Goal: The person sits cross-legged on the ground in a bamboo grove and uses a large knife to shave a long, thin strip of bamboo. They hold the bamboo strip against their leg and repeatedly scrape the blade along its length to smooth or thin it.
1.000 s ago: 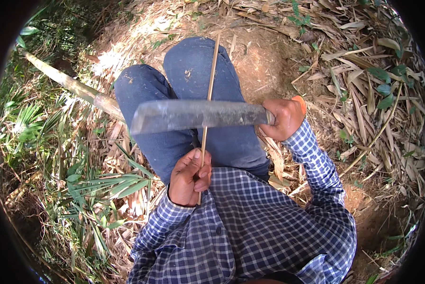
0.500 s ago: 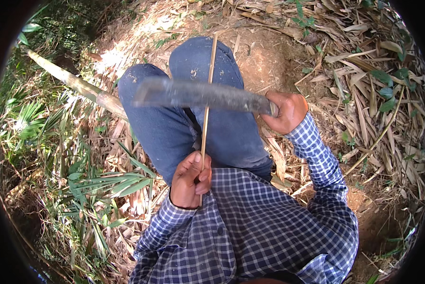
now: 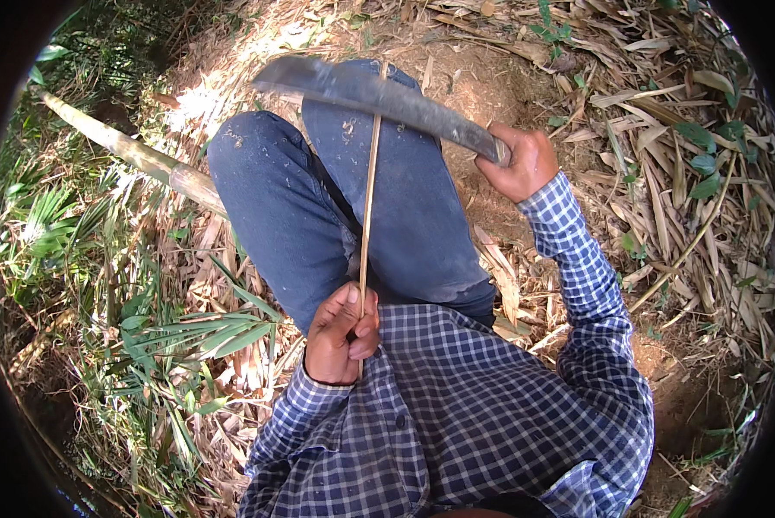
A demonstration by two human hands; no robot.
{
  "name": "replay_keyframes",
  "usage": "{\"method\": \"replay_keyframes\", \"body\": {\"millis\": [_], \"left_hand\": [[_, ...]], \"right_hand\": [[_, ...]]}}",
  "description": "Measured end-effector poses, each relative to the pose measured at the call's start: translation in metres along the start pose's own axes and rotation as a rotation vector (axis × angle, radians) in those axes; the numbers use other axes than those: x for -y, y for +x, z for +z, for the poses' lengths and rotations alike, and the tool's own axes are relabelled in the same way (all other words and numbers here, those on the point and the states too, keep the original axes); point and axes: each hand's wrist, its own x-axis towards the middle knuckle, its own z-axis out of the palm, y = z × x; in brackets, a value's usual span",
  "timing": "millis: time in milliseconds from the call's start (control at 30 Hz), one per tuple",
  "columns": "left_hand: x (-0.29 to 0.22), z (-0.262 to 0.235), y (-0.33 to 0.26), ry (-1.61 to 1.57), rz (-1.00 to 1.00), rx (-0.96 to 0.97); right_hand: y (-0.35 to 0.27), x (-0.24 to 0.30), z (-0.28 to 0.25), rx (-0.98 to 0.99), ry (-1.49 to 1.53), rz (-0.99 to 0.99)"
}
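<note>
My left hand is closed round the lower end of a thin bamboo strip, in front of my checked shirt. From there the strip runs up and away over my bent legs in blue trousers. In my right hand is the handle end of a long, dark machete. Its broad blade points left and lies across the strip near the strip's far end, hiding a short piece of it. Whether the edge touches the strip, I cannot tell. The blade is slightly blurred.
A thick bamboo pole slants in from the far left to beside my knee. Green palm-like leaves grow at my left. Dry bamboo leaves cover the ground on the right, and bare brown soil shows beyond my knees.
The machete has moved away from me along the strip, from the middle towards its far end, and its tip has swung farther forward. The left hand keeps its grip on the strip.
</note>
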Motion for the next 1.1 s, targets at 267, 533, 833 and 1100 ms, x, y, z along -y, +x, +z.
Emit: {"method": "replay_keyframes", "body": {"millis": [267,533,833,1100], "left_hand": [[0.000,-0.003,0.001,-0.032,-0.004,0.023],[-0.005,0.008,0.000,0.131,0.051,-0.066],[-0.006,0.009,-0.002,0.199,0.093,-0.094],[-0.003,0.008,-0.004,0.196,0.082,-0.116]], "right_hand": [[0.010,-0.002,-0.001,0.022,-0.002,0.038],[-0.017,0.020,-0.007,0.028,0.021,-0.218],[-0.022,0.021,-0.016,0.037,-0.095,-0.100],[-0.013,0.009,-0.019,0.136,-0.151,-0.029]]}}
